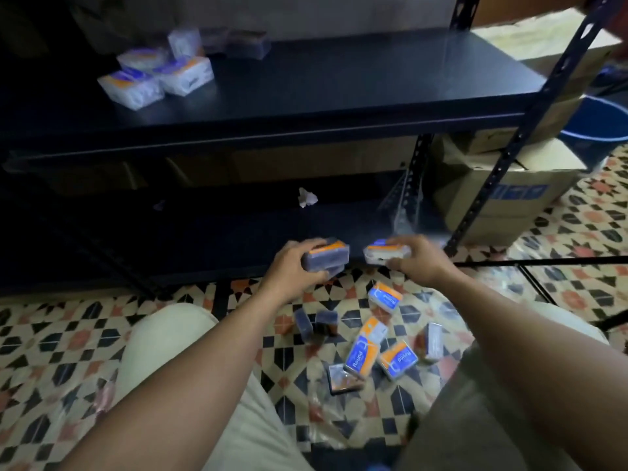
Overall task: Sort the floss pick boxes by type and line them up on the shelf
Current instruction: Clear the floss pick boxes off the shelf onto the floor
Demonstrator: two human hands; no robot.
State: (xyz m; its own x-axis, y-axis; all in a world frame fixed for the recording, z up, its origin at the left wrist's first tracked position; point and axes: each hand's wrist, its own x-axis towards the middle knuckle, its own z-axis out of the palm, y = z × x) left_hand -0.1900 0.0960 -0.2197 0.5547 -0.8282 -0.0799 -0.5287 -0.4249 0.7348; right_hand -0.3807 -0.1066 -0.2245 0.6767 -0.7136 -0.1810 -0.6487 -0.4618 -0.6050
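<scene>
My left hand [292, 266] grips a dark floss pick box [326, 255] with an orange top, and a second dark box seems to sit under it. A white floss pick box [385, 253] with an orange and blue label is held in my right hand [413, 261]. Both hands hover in front of the lower shelf [221, 239]. Several more boxes, white [363, 351] and dark [304, 322], lie scattered on the tiled floor between my knees. On the upper shelf [339, 93], a few white boxes [185, 76] sit at the left with dark ones [244, 45] behind them.
A crumpled white scrap [307, 197] lies on the lower shelf. Cardboard cartons [503, 198] stand right of the shelf's black post [509, 154], with a blue bucket [598, 127] behind. Clear plastic wrap [401, 202] lies near the post. My knees flank the floor pile.
</scene>
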